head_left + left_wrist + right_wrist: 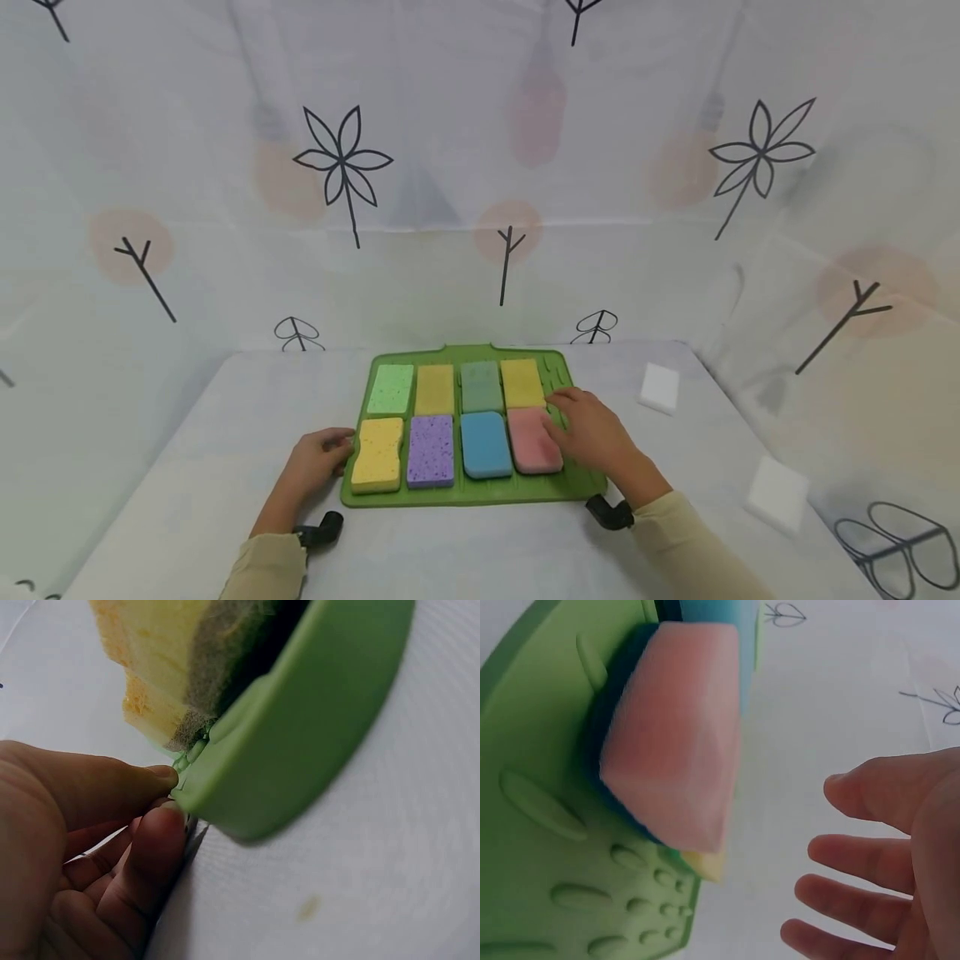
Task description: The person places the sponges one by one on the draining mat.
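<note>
A green silicone mat (pixel 480 495) with a raised rim lies on the white table, several sponges in two rows on it. My left hand (pixel 318 460) is at its left edge; in the left wrist view the thumb and a finger pinch the mat's rim (pixel 247 795). Nearest to that hand is a yellow sponge (pixel 377 454) with a wavy outline. My right hand (pixel 592 429) hovers over the mat's right side with fingers spread, holding nothing. Beside it lies the pink sponge (pixel 675 735), then the blue sponge (pixel 486 445) and the speckled purple sponge (pixel 431 451).
The back row holds a light green sponge (pixel 391 389), a tan-yellow sponge (pixel 435 389), a grey-green sponge (pixel 481 386) and a yellow sponge (pixel 522 382). Two white pads, one farther back (pixel 660 388) and one nearer (pixel 777 495), lie at the right. Patterned cloth hangs around the table.
</note>
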The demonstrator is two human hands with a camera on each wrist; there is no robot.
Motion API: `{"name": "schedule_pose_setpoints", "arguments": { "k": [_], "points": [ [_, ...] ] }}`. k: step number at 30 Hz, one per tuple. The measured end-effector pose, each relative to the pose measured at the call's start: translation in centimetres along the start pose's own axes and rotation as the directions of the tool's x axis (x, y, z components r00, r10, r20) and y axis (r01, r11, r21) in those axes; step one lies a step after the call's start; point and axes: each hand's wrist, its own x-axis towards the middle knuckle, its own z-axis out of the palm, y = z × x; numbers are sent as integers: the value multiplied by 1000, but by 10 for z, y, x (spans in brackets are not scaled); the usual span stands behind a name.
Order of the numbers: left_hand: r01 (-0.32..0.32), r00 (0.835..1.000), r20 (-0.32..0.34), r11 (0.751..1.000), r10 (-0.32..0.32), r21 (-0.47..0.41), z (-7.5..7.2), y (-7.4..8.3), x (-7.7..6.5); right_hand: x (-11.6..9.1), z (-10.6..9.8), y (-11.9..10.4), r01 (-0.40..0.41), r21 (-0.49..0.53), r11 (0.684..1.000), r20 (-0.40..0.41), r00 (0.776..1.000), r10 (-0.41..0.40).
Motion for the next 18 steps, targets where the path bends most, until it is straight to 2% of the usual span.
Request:
{"name": "schedule_pose_setpoints", "arguments": {
  "k": [12,18],
  "points": [
    [-11,1000,-8,1000,11,8,-1,5,-5,8,-9,31,-42,34,999,-67,997,44],
    [-11,1000,-8,1000,11,4,-1,6,-5,13,-11,51,-87,37,995,-65,994,90]
  ]
}}
